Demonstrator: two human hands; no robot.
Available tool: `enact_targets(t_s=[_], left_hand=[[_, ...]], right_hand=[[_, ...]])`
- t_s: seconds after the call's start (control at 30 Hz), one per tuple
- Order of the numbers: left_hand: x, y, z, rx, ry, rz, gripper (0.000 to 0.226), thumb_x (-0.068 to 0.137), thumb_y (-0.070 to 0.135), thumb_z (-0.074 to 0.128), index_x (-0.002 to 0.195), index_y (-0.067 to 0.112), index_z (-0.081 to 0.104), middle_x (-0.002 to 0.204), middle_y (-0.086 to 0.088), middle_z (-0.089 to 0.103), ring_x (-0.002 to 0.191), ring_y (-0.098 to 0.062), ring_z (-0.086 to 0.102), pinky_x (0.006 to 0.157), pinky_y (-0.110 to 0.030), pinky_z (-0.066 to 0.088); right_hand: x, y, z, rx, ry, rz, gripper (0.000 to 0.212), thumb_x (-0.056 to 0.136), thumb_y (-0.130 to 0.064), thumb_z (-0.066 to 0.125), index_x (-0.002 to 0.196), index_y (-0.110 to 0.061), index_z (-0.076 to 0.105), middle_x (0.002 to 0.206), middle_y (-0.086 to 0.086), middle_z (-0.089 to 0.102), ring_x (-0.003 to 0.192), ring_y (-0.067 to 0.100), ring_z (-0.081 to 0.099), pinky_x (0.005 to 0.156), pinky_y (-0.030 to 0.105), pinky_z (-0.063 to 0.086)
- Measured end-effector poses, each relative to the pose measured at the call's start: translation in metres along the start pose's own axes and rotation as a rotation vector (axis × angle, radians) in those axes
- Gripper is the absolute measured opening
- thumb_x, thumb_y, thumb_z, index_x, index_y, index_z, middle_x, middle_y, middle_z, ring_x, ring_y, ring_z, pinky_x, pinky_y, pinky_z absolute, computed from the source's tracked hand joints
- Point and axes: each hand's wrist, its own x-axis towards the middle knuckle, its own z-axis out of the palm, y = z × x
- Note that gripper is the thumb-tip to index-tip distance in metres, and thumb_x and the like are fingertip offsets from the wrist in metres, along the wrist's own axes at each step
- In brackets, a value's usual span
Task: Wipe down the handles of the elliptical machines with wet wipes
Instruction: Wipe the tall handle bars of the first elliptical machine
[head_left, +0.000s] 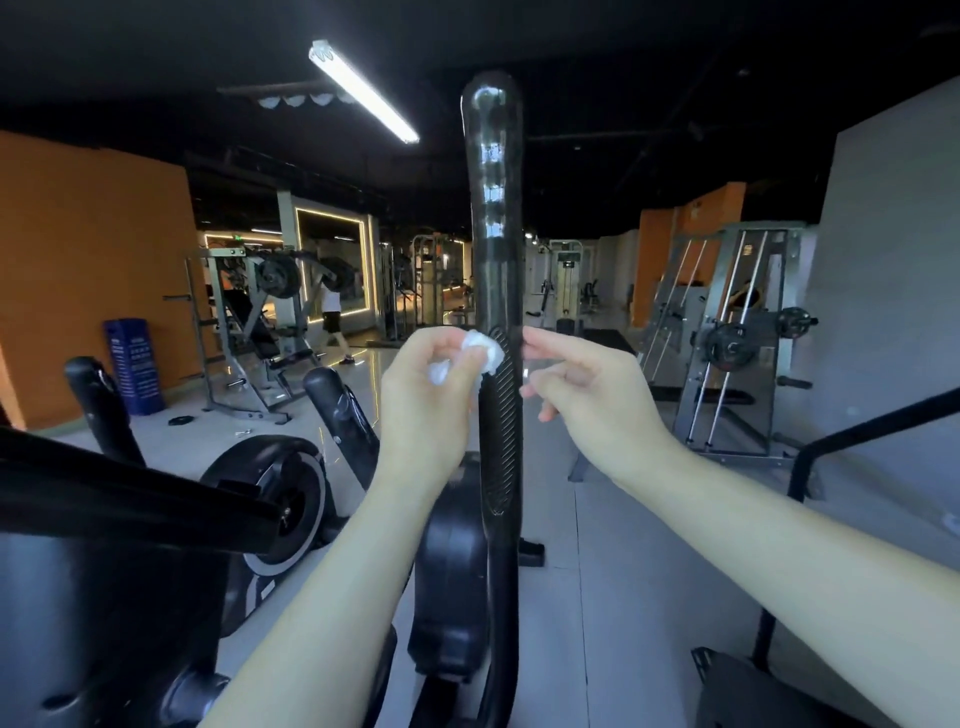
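Head view only. The handle (493, 270), a tall black upright bar, stands dead centre in front of me, glossy on its upper part and ribbed lower down. All places below are given from that handle.

Step in hand, as I judge it: wiping the ribbed grip section. To do it well I should wrap the wipe round the bar instead of dabbing one side, press firmly, and drag top to bottom so the grooves get cleaned. Then turn to a fresh face of the wipe for the glossy top. Steadying the bar with the other hand would stop it swinging away.

My left hand (431, 395) is just left of the handle, fingers curled and pinching a bunched white wet wipe (480, 353). The wipe touches the left edge of the handle where the ribbed part begins. A bit of the wipe also shows lower in my palm.

My right hand (587, 384) is just right of the handle, loosely spread, fingers relaxed and pointing toward the bar, holding nothing. Fingertips are near the bar's right edge; I cannot tell if they touch it.

Left of the handle and lower, other black machine handles (98, 395) and a round flywheel housing (280, 499). Far left, an orange wall (88, 270). Right of the handle, weight racks (737, 338).
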Motion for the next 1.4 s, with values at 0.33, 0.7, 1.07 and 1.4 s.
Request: enact_targets(t_s=[0.33, 0.7, 1.07, 1.4], left_hand=[[-0.074, -0.056, -0.014, 0.100, -0.281, -0.270, 0.008, 0.095, 0.017, 0.068, 0.091, 0.014, 0.062, 0.068, 0.004, 0.057, 0.044, -0.007, 0.046, 0.045, -0.018, 0.041], [-0.065, -0.059, -0.012, -0.038, -0.175, -0.253, 0.008, 0.096, 0.022, 0.068, 0.093, 0.018, 0.063, 0.067, 0.005, 0.062, 0.054, -0.010, 0.054, 0.051, -0.020, 0.044], [-0.118, -0.094, -0.014, 0.241, -0.380, -0.298, 0.020, 0.094, 0.022, 0.069, 0.079, 0.032, 0.058, 0.087, 0.018, 0.065, 0.069, 0.000, 0.056, 0.064, -0.021, 0.045], [-0.075, -0.012, -0.006, -0.022, -0.238, -0.022, 0.014, 0.098, 0.028, 0.068, 0.087, 0.036, 0.066, 0.071, 0.018, 0.061, 0.063, -0.019, 0.056, 0.059, -0.027, 0.047]], right_hand=[[-0.009, 0.011, 0.004, 0.028, 0.005, 0.004, 0.055, 0.097, 0.006, 0.059, 0.141, -0.027, 0.061, 0.121, -0.004, 0.072, 0.062, 0.005, 0.064, 0.073, 0.016, 0.056], [-0.017, 0.016, 0.019, 0.064, 0.051, 0.035, 0.062, 0.096, 0.009, 0.056, 0.138, -0.036, 0.059, 0.112, -0.014, 0.072, 0.066, 0.014, 0.065, 0.075, 0.032, 0.060], [-0.040, 0.034, 0.013, 0.039, 0.031, 0.138, 0.040, 0.094, 0.008, 0.057, 0.119, -0.021, 0.071, 0.096, -0.006, 0.077, 0.060, 0.000, 0.063, 0.063, 0.013, 0.050], [-0.057, 0.021, 0.005, 0.182, -0.186, 0.125, 0.008, 0.098, -0.020, 0.070, 0.103, -0.014, 0.072, 0.088, 0.004, 0.078, 0.069, 0.019, 0.068, 0.073, 0.031, 0.058]])
